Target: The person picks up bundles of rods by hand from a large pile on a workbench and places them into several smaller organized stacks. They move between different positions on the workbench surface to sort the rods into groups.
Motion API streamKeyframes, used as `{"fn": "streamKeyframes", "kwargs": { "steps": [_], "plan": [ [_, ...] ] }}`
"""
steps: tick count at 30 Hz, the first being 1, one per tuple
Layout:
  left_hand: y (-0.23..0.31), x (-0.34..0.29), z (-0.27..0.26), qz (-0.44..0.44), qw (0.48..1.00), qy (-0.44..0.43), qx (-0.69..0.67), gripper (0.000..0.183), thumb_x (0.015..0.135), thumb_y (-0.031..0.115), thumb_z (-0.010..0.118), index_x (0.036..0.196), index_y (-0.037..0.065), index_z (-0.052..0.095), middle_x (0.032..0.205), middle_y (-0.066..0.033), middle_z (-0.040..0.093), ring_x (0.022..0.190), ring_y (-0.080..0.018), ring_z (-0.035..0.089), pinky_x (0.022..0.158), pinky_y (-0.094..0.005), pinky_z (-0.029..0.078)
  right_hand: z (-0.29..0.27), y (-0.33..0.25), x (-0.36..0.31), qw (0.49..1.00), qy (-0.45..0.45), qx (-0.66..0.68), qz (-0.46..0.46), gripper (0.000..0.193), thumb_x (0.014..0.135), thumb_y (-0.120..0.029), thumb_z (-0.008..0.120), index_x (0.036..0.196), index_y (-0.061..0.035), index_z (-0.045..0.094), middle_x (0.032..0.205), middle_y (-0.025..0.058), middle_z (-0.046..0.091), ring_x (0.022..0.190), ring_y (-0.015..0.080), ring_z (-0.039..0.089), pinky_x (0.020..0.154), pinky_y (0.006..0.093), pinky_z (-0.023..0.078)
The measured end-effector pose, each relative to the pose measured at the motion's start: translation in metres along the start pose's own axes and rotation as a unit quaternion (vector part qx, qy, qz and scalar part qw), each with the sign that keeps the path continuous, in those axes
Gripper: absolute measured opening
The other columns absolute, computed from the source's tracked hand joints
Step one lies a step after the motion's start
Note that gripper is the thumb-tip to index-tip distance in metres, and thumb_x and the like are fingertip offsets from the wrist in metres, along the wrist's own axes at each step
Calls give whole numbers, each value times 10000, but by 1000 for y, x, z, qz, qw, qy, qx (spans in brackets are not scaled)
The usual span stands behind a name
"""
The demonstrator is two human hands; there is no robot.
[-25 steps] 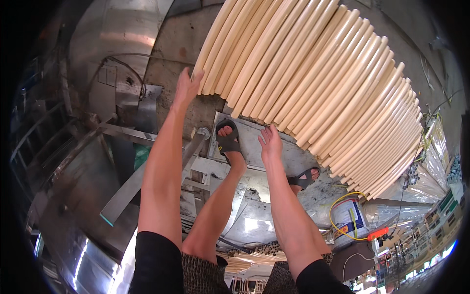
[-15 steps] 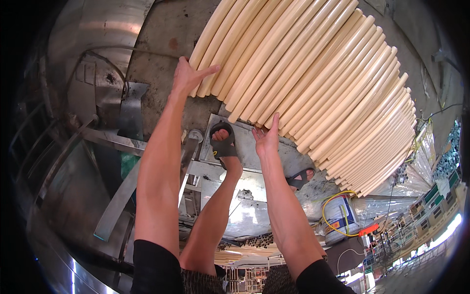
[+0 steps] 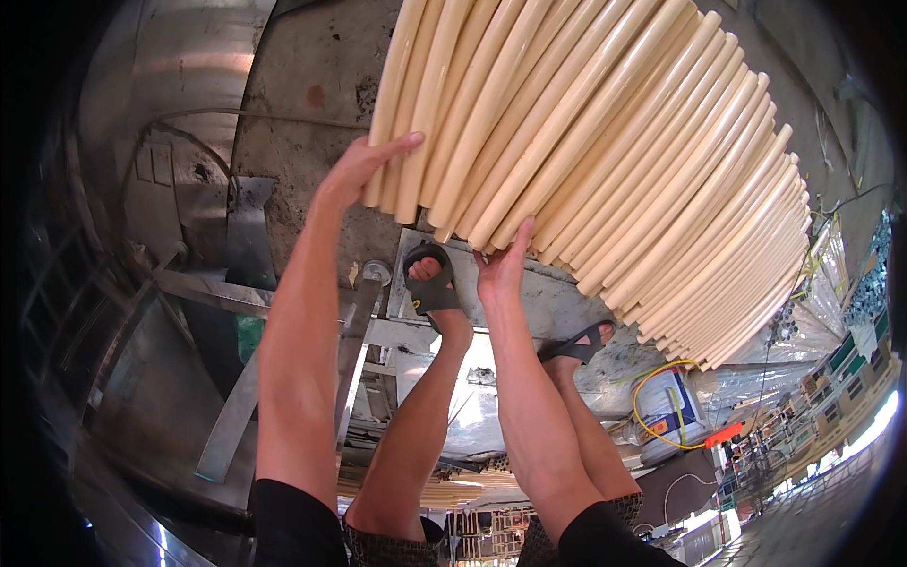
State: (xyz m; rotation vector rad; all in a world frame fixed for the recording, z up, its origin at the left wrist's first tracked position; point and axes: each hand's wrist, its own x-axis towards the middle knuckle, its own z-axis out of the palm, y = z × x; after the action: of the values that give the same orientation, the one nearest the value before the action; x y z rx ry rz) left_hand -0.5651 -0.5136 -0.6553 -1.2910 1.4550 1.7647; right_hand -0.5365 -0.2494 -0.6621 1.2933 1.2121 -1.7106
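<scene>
A long row of cream, glossy round tubes fills the upper middle and right, piled side by side with their near ends toward me. My left hand grips the tubes at the left edge of the pile, thumb on top and fingers mostly hidden behind them. Farther right, my right hand cups the near ends from below. Its thumb points up against them, and the other fingers are largely out of sight underneath. Whether the tubes are hollow cannot be made out here.
My sandalled feet stand on metal plates below the pile. At left are a metal frame bar and a bent sheet-metal panel. A white bucket with a yellow cord stands at lower right, near clear plastic sheeting.
The left-hand tubes have come nearer to me, and my left hand has moved down with them. My right hand has shifted slightly left, its fingers now tucked under the tube ends.
</scene>
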Motion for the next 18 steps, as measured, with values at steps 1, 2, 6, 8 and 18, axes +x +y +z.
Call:
{"fn": "streamKeyframes", "kwargs": {
  "steps": [1,2,6,8,18],
  "plan": [
    [-3,0,8,-4,1000,-4,-14,772,698,462,823,1182,-93,591,1070,-174,661,937,-206,658,832,-318,519,-1,-2,0,999,-24,-19,-22,999,768,-783,548,1477,-129,289,1454,89,398,1327,254,369,1118,461,238],
    [-1,0,14,0,999,-21,-36,763,711,446,821,1198,-89,581,1097,-172,652,970,-208,649,847,-312,512,-2,-6,2,997,-49,-37,-44,988,790,-783,518,1477,-108,295,1446,95,410,1325,251,377,1115,444,255],
    [0,-6,22,15,999,-36,-38,799,739,470,789,1242,-97,539,1135,-186,632,1012,-216,637,861,-314,509,-22,-32,20,986,-145,-82,-17,1001,822,-788,450,1492,-70,257,1480,114,367,1348,272,356,1106,466,267],
    [4,-7,22,9,996,-36,-78,817,754,483,770,1266,-101,515,1156,-195,620,1027,-224,633,871,-319,509,-30,-47,27,971,-213,-83,70,994,848,-782,406,1520,-80,197,1547,110,281,1406,288,289,1128,507,214],
    [-2,4,12,-36,992,-26,-116,966,784,589,696,1390,-92,379,1348,-263,479,1251,-286,505,1027,-369,424,19,-89,47,965,-193,-175,14,914,835,-576,662,1469,-28,296,1502,140,349,1382,258,337,1135,413,286]
  ]
}}
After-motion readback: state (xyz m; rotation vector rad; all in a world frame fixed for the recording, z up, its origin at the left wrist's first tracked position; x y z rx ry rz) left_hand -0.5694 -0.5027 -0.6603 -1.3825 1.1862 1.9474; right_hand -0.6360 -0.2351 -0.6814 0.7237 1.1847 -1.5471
